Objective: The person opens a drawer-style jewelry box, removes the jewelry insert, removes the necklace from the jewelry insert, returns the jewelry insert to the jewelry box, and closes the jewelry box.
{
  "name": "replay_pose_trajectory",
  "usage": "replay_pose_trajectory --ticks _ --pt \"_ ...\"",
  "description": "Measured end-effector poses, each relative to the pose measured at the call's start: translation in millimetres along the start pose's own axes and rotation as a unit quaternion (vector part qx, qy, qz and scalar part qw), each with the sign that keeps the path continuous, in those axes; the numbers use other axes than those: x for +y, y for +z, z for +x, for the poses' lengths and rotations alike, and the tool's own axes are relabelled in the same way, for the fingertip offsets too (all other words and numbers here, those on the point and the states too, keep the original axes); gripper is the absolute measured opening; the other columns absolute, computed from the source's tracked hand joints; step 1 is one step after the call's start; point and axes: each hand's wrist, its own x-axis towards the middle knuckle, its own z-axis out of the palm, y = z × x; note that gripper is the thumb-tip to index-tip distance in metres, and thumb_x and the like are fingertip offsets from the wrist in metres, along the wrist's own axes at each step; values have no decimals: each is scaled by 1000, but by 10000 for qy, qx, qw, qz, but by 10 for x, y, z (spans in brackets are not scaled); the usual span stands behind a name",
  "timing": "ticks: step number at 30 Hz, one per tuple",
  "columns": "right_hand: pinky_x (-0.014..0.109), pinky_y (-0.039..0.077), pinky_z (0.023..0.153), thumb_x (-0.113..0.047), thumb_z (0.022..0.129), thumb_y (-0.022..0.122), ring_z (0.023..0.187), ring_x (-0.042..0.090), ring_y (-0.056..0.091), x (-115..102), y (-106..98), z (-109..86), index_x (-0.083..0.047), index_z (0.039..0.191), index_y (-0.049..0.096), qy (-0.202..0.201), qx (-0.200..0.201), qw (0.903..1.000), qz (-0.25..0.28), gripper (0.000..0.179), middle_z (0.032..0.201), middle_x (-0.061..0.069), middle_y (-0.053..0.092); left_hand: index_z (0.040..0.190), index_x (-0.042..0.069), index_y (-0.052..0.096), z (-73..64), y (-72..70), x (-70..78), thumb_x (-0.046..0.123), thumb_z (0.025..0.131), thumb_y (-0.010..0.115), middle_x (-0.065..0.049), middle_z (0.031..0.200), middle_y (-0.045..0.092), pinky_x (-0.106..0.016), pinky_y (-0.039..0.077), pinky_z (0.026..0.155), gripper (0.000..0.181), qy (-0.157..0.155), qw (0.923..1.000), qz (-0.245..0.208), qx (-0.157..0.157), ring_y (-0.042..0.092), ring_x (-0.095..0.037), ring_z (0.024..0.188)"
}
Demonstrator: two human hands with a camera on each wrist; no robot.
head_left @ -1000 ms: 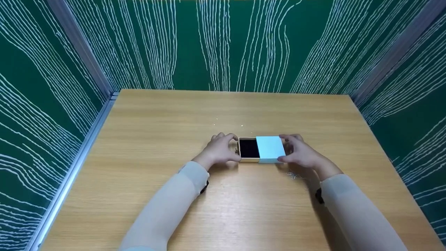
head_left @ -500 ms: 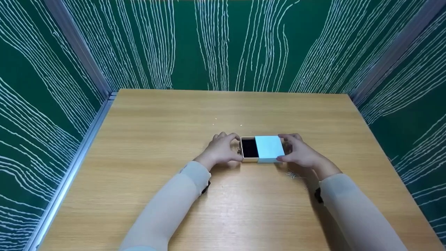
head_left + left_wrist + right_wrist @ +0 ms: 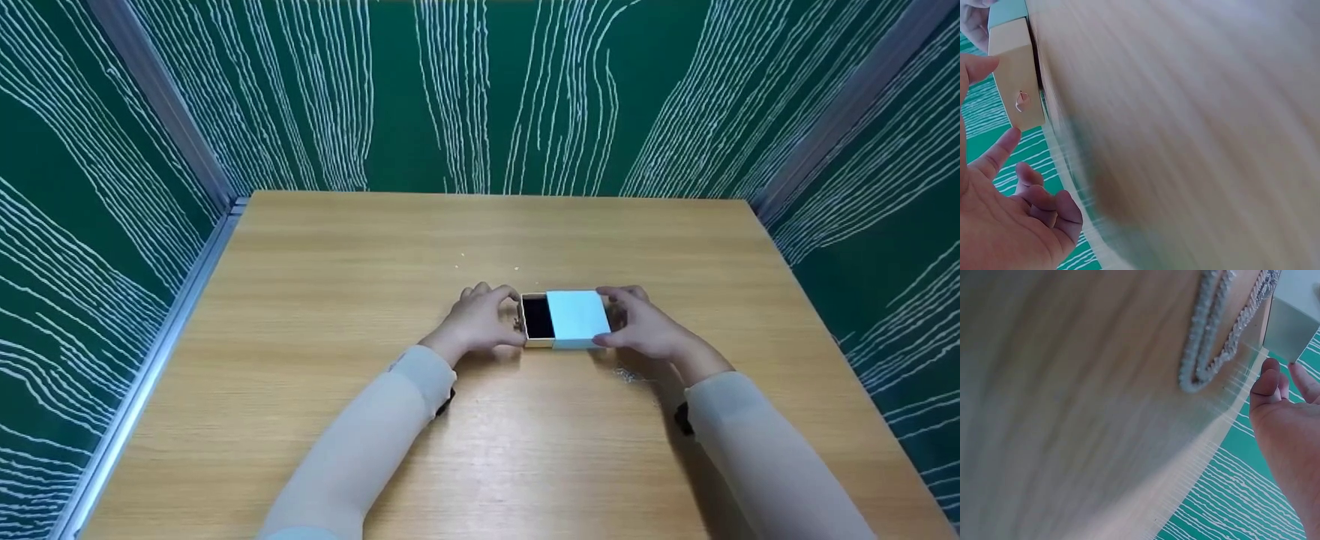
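Note:
A small drawer-style gift box lies on the wooden table, partly pulled apart. Its light blue sleeve point(image 3: 579, 319) covers the right part; the cream drawer point(image 3: 1021, 84), lined in black, sticks out to the left. My left hand point(image 3: 478, 321) pinches the drawer's end between thumb and index finger, the other fingers curled loosely. A small ribbon pull point(image 3: 1022, 101) shows on that end face. At the sleeve's right end, my right hand point(image 3: 646, 327) grips it by the corners with thumb and index finger. Just below that hand lies a silver chain point(image 3: 1230, 343).
The wooden table point(image 3: 360, 247) stretches around the box. A few tiny light specks point(image 3: 516, 268) lie beyond the box. Green panels point(image 3: 405, 97) with white wavy lines enclose the table at the back and sides, with metal posts point(image 3: 169, 97) at the corners.
My left hand has moved slightly right, and the drawer has slid farther into the sleeve, so less of the black lining shows. My right hand keeps its grip on the sleeve.

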Motion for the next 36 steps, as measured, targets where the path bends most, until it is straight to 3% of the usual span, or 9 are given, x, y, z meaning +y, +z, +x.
replay_pose_trajectory --ticks 7,16,28,36 --pt "70 34 130 -18 94 90 151 50 38 -10 9 5 -1 177 27 -28 -78 9997 218 106 170 31 21 156 28 62 32 25 7 42 86 92 -9 148 59 -50 46 120 77 -63 10000 -20 -69 47 -31 134" --pt "69 33 131 -20 94 91 150 48 40 32 15 21 -6 178 30 73 -3 9999 130 104 171 29 24 153 30 63 59 70 62 45 86 90 -6 142 59 -48 47 118 74 -63 9998 206 -49 49 -31 134" --pt "74 32 131 -22 95 90 151 52 38 2 19 -5 -3 178 28 -46 25 9999 -90 105 171 34 24 151 30 64 93 133 138 43 87 92 -6 142 58 -49 45 120 71 -18 9999 -65 -98 47 -30 136" --pt "66 40 123 -22 96 90 147 47 40 -32 12 -27 -3 178 29 -51 -40 9999 -86 104 170 33 24 149 32 66 119 170 176 47 89 91 -7 145 59 -49 46 116 67 74 9999 -8 -118 47 -29 130"
